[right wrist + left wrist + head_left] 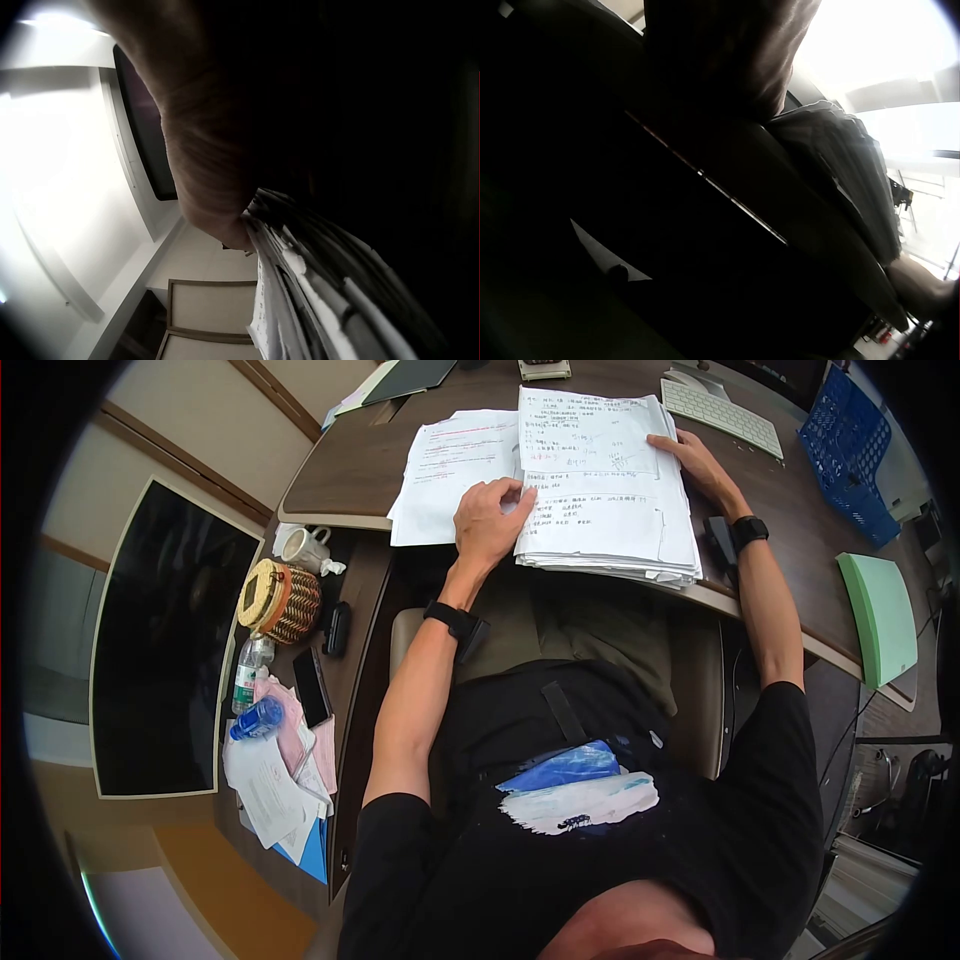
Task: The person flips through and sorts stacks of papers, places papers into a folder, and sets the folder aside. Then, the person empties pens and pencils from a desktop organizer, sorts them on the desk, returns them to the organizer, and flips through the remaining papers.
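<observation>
A thick stack of handwritten papers lies at the desk's front edge in the head view. My right hand grips its right edge, thumb on the top sheet, the other fingers mostly hidden by the stack. At the left edge, my left hand holds the stack with bent fingers and thumb. Beside it, partly under that hand, lie loose printed sheets with red marks. The right wrist view shows the layered edges of the stack against the hand. In the dark left wrist view, the stack appears beyond the hand.
A white keyboard and a blue plastic basket are at the right, with a green folder-like object nearer. Along the left stand a mug, a woven basket, a bottle and a large dark screen.
</observation>
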The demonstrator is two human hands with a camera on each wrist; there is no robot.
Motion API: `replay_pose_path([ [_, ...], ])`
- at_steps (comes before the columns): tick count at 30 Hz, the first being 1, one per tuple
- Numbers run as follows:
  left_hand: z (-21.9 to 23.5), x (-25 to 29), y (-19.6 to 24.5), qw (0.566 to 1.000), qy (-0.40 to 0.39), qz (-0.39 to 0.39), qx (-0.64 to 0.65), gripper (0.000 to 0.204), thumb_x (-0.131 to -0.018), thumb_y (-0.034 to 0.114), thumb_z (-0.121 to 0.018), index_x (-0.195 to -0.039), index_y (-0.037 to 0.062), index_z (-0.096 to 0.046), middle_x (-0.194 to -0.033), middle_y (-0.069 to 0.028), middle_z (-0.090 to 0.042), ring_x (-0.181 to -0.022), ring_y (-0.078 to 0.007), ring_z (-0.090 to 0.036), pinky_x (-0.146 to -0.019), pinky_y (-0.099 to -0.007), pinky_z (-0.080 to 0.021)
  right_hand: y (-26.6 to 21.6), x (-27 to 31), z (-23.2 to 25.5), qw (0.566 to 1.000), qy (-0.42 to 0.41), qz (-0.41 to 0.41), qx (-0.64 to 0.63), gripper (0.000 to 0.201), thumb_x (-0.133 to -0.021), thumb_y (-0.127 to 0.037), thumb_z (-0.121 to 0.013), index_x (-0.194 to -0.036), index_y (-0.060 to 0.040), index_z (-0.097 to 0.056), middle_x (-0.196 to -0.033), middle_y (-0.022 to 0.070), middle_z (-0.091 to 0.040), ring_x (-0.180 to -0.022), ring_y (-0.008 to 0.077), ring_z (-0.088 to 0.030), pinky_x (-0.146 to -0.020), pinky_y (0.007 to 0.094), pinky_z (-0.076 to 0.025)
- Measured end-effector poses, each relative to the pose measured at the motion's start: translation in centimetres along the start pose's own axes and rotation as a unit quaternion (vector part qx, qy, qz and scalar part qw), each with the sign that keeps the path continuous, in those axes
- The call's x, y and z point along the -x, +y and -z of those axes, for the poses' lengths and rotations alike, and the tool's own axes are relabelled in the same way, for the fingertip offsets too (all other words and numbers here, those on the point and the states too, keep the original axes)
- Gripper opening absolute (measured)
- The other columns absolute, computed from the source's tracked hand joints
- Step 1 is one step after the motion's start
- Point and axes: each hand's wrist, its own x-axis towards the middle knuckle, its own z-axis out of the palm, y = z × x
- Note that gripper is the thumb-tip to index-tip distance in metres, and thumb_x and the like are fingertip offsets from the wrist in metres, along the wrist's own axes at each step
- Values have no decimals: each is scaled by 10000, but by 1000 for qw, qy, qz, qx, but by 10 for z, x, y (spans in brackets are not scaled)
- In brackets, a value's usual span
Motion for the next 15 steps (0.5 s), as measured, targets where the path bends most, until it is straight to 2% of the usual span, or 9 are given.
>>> replay_pose_path([
  [8, -2, 1, -2, 1000, 4, -5, -3, 386, -970, 442, -788, -1060, 67, -806, -935, -119, -772, -902, -308, -728, -815, -429, -563, 0, 2, -1, 1000, 9, 8, 13, 731, -1007, -473, -752, -1381, 134, -590, -1147, 149, -734, -935, 124, -690, -839, 255, -545],
  [10, -1, 2, -1, 1000, -1, 0, 1, 394, -974, 447, -781, -1063, 64, -806, -943, -124, -776, -906, -310, -731, -815, -431, -563, 4, 0, 0, 1000, -2, -10, 5, 672, -1011, -463, -712, -1374, 99, -648, -1203, 132, -739, -1045, 158, -680, -950, 294, -510],
  [11, -1, 1, -1, 1000, -8, 3, 4, 403, -977, 452, -775, -1066, 60, -806, -950, -130, -780, -911, -312, -734, -816, -433, -564, 4, -2, 0, 1000, -3, -6, 7, 672, -1011, -463, -712, -1374, 99, -648, -1203, 132, -739, -1045, 158, -680, -950, 294, -510],
  [13, 0, -1, -1, 1000, -5, 1, 4, 406, -979, 456, -770, -1067, 61, -807, -956, -133, -782, -914, -312, -735, -817, -433, -563, 7, -3, -1, 1000, 10, 17, -3, 730, -1005, -468, -757, -1378, 137, -589, -1143, 149, -734, -922, 127, -692, -822, 249, -549],
  [15, 0, 4, -2, 1000, -5, 0, 2, 409, -981, 460, -766, -1068, 63, -807, -962, -136, -785, -917, -313, -736, -818, -433, -563, 0, 6, -3, 1000, 5, 8, 4, 730, -1008, -467, -755, -1377, 140, -589, -1143, 150, -734, -922, 128, -692, -822, 249, -549],
])
